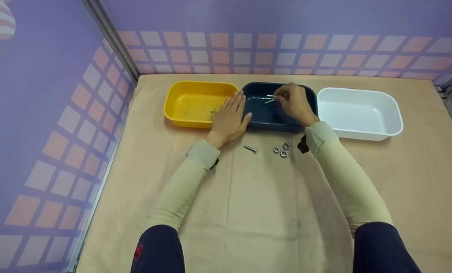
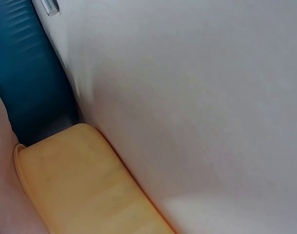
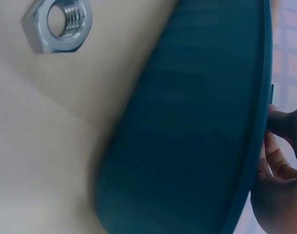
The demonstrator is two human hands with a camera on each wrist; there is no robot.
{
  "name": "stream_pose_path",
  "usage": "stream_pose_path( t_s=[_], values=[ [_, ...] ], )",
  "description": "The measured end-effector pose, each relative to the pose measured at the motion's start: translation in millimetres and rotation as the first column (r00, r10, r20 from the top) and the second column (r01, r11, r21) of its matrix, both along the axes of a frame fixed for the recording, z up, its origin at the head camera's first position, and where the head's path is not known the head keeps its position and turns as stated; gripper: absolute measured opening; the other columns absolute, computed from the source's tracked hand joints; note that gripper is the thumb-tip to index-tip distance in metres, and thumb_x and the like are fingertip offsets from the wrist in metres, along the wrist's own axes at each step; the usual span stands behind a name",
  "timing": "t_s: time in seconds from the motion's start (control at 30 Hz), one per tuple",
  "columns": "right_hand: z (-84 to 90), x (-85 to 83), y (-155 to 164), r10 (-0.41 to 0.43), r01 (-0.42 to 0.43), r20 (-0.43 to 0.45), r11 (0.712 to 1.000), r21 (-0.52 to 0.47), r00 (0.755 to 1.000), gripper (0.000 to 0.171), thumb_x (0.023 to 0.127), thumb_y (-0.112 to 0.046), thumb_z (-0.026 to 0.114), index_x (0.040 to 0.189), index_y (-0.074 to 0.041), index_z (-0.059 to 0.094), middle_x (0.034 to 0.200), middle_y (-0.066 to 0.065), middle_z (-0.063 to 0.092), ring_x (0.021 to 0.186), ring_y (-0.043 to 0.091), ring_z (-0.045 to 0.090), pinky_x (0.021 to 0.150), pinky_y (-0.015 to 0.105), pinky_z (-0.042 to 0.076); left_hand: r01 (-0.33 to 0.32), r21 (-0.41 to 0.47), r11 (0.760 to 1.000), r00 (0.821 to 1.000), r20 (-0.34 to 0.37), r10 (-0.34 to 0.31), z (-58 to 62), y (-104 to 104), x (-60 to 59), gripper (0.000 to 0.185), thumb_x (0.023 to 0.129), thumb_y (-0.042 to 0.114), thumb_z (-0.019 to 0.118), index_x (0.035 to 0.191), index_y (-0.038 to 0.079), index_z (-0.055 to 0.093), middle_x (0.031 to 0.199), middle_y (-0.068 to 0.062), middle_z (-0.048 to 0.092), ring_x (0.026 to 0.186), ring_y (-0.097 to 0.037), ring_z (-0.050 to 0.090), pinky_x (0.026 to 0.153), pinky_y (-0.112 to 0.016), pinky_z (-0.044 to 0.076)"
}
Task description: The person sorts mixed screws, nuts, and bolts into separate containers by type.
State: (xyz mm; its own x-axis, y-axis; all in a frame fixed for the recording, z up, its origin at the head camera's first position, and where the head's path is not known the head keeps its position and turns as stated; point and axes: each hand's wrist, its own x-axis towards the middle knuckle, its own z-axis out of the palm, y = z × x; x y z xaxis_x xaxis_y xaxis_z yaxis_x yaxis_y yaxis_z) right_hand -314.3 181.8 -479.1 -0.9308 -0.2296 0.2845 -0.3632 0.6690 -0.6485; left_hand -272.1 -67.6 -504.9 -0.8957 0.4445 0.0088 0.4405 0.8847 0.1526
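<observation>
My right hand (image 1: pixel 295 103) is over the dark blue bin (image 1: pixel 273 124), its thumb and fingertips pinching a bolt (image 3: pixel 273 94) whose threaded end shows past the bin's rim in the right wrist view. Another slim metal piece (image 1: pixel 269 101), likely a bolt, shows right by those fingertips. With fingers straight, my left hand (image 1: pixel 229 118) rests across the adjoining rims of the yellow bin (image 1: pixel 189 123) and the blue one. On the cloth in front lie a bolt (image 1: pixel 251 148) and three hex nuts (image 1: pixel 284 154); one nut (image 3: pixel 58 27) is large in the right wrist view.
A white bin (image 1: pixel 362 133) stands to the right of the blue one. Small dark bits (image 1: pixel 212 112) show inside the yellow bin. Beige cloth (image 1: pixel 263 204) covers the table, with patterned panels (image 1: pixel 248 22) at the back and left.
</observation>
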Motion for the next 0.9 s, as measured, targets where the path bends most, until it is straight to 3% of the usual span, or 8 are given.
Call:
stream_pose_path(
  t_s=[0.33, 0.5, 0.9],
  values=[
    [-0.6, -0.8, -0.6, -0.02, 0.021, 0.044, 0.999, -0.032, 0.999, 0.017, 0.102, 0.001, 0.067, 0.115, 0.008, 0.075, 0.11, 0.026, 0.071, 0.097, 0.035, 0.07, 0.086, 0.042, 0.055, -0.002, -0.003, 1.0, 1.0, 0.003, 0.002, -0.6, -0.4, -0.9, 0.073, 0.116, 0.049, 0.02, 0.171, 0.001, 0.011, 0.181, -0.013, 0.003, 0.168, -0.027, 0.004, 0.136, -0.039, 0.0],
    [-1.0, -0.3, 0.0, -0.017, 0.019, 0.04, 0.999, -0.031, 0.999, 0.018, 0.102, 0.001, 0.067, 0.115, 0.009, 0.075, 0.11, 0.027, 0.071, 0.097, 0.034, 0.068, 0.085, 0.04, 0.053, -0.002, -0.005, 1.0, 1.0, -0.007, 0.002, -2.0, 0.0, -1.2, 0.073, 0.116, 0.049, 0.021, 0.171, 0.001, 0.012, 0.181, -0.013, 0.004, 0.168, -0.027, 0.005, 0.136, -0.04, 0.002],
    [6.3, 10.4, 3.3, 0.043, -0.043, 0.039, 0.999, -0.018, 0.998, 0.019, 0.102, -0.003, 0.069, 0.117, 0.007, 0.074, 0.113, 0.023, 0.072, 0.099, 0.034, 0.071, 0.089, 0.046, 0.059, -0.009, -0.011, 1.0, 1.0, -0.012, 0.009, -2.1, 0.4, -1.5, 0.073, 0.116, 0.049, 0.02, 0.171, 0.002, 0.012, 0.181, -0.012, 0.005, 0.168, -0.026, 0.005, 0.137, -0.04, 0.004]
  ],
)
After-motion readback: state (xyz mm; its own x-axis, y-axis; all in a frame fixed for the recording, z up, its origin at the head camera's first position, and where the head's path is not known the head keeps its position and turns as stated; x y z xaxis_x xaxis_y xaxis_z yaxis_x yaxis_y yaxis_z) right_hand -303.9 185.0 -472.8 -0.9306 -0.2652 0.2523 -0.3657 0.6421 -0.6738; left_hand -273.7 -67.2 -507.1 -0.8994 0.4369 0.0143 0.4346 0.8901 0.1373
